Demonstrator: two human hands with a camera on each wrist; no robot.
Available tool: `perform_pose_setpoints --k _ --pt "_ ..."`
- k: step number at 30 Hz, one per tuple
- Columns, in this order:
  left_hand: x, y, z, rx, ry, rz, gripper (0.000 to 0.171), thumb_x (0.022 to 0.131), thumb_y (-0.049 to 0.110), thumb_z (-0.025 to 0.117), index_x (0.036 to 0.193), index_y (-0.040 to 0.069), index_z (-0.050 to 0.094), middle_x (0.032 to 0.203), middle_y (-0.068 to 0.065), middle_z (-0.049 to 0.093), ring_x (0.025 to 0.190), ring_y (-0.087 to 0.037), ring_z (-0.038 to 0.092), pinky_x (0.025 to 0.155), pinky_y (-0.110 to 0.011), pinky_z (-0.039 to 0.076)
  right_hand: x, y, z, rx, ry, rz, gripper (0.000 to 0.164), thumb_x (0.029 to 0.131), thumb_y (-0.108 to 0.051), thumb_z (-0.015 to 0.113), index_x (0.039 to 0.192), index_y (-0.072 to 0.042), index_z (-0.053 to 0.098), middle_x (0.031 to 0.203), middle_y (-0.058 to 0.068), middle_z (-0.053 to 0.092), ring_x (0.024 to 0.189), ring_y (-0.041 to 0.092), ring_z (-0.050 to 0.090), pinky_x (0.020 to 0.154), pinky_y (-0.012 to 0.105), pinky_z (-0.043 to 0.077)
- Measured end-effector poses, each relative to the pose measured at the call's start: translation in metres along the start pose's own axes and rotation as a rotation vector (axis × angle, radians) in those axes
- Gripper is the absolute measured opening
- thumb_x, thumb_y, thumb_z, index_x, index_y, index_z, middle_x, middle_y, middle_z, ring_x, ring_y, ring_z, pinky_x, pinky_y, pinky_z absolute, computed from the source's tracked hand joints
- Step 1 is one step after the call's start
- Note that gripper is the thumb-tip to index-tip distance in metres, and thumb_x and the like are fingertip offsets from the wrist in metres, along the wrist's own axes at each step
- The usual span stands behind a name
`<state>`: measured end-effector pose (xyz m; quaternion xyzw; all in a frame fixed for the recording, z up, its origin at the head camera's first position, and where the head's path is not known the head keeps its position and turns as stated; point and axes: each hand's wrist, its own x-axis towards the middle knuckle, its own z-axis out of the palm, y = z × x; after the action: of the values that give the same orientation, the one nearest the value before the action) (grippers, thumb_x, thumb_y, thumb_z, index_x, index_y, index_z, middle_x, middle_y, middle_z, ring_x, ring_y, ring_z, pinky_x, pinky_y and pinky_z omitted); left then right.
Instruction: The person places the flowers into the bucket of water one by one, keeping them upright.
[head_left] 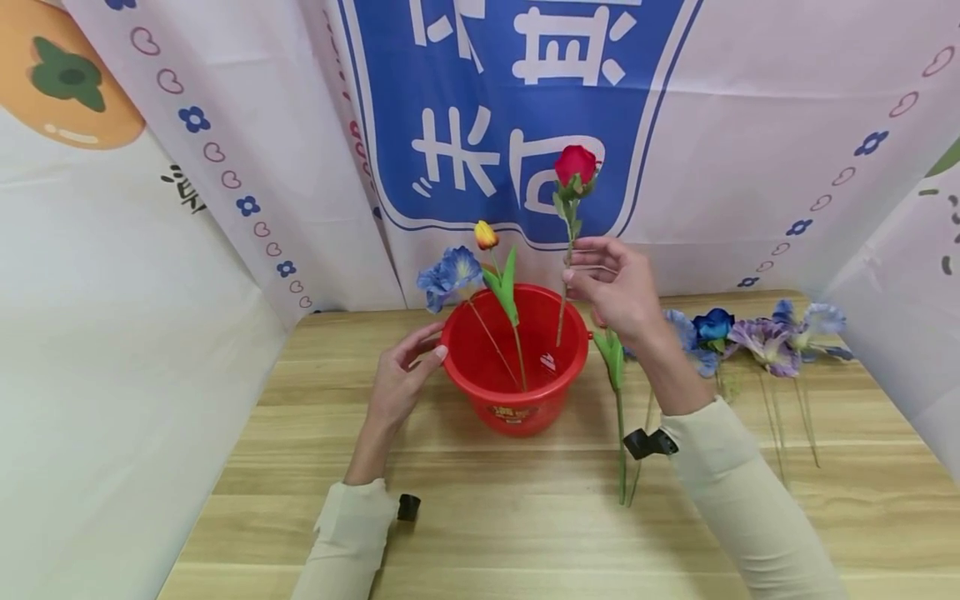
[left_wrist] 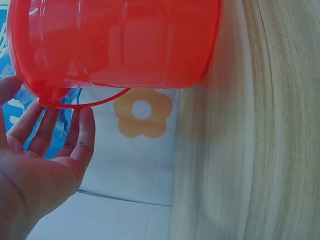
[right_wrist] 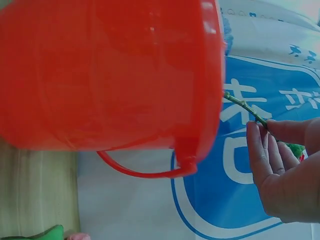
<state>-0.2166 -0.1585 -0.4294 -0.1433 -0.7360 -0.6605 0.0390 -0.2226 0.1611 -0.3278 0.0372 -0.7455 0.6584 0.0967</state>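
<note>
Your right hand [head_left: 618,287] pinches the red rose [head_left: 576,167] by its stem, thumb and fingertips together in a firm grip, with the bloom upright above and the stem's lower end at the mouth of the red bucket [head_left: 553,407]. Your left hand [head_left: 401,379] rests its thumb and loosely spread fingertips against the bucket's rim, on the side toward the table's left edge. The bucket stands near the middle of the far edge of the table [head_left: 300,467], a blue flower [head_left: 456,271] and a yellow-red tulip [head_left: 486,236] leaning inside it. Toward the table's far right corner lie a dark blue flower [head_left: 714,325] and a purple flower [head_left: 765,342].
</note>
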Motion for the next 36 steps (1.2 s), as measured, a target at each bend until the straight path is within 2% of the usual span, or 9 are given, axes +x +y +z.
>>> perform_pose_setpoints --k 5,7,10,19,26,32,36 --pt "0.000 0.000 0.000 0.002 -0.001 0.000 0.045 0.102 0.007 0.068 0.145 -0.003 0.063 0.147 -0.024 0.065 0.129 -0.030 0.065 0.091 -0.023 0.064 0.001 0.007 0.008 -0.032 -0.025 -0.002 0.045 0.098 0.000 0.074 0.142 0.000 0.063 0.130 0.025 0.070 0.105 0.023 0.076 0.084 0.027 0.067" --pt "0.000 0.000 0.000 0.002 -0.001 -0.001 0.045 0.102 0.006 0.068 0.145 -0.003 0.063 0.147 -0.024 0.065 0.130 -0.032 0.065 0.091 -0.023 0.064 0.002 0.010 0.010 -0.038 -0.034 0.003 0.045 0.098 0.001 0.074 0.141 0.001 0.063 0.129 0.025 0.070 0.102 0.021 0.075 0.080 0.022 0.066" --pt "0.000 0.000 0.000 -0.002 -0.003 -0.002 0.045 0.102 0.007 0.068 0.146 -0.002 0.063 0.147 -0.023 0.065 0.130 -0.031 0.064 0.091 -0.023 0.064 0.002 0.013 0.013 -0.034 -0.043 0.024 0.045 0.098 0.001 0.074 0.142 0.002 0.062 0.129 0.026 0.070 0.099 0.019 0.074 0.079 0.022 0.066" --pt "0.000 0.000 -0.001 -0.005 -0.012 -0.004 0.045 0.103 0.007 0.068 0.146 -0.002 0.062 0.149 -0.023 0.064 0.129 -0.028 0.065 0.091 -0.022 0.064 0.000 0.023 0.020 -0.082 -0.069 0.075 0.045 0.099 0.000 0.074 0.142 0.000 0.063 0.130 0.024 0.071 0.107 0.031 0.075 0.079 0.028 0.067" --pt "0.000 0.000 -0.002 -0.005 -0.014 0.002 0.045 0.103 0.007 0.068 0.146 -0.002 0.063 0.148 -0.023 0.064 0.130 -0.031 0.064 0.091 -0.022 0.064 0.000 0.027 0.030 -0.113 -0.087 0.052 0.042 0.098 0.003 0.073 0.139 0.002 0.064 0.128 0.024 0.072 0.107 0.037 0.075 0.089 0.050 0.067" --pt "0.000 -0.001 -0.002 -0.013 -0.020 0.006 0.044 0.103 0.008 0.068 0.146 -0.002 0.063 0.148 -0.024 0.064 0.133 -0.039 0.063 0.090 -0.022 0.064 -0.001 0.026 0.037 -0.215 -0.090 0.063 0.039 0.098 0.001 0.073 0.137 0.000 0.066 0.125 0.022 0.074 0.107 0.038 0.077 0.089 0.051 0.067" --pt "0.000 -0.001 -0.001 -0.016 -0.016 0.009 0.044 0.103 0.007 0.069 0.145 -0.002 0.064 0.147 -0.023 0.065 0.131 -0.035 0.064 0.090 -0.023 0.064 -0.002 0.021 0.035 -0.338 -0.131 0.063 0.040 0.098 -0.002 0.074 0.137 0.000 0.067 0.126 0.020 0.075 0.112 0.038 0.076 0.093 0.049 0.066"
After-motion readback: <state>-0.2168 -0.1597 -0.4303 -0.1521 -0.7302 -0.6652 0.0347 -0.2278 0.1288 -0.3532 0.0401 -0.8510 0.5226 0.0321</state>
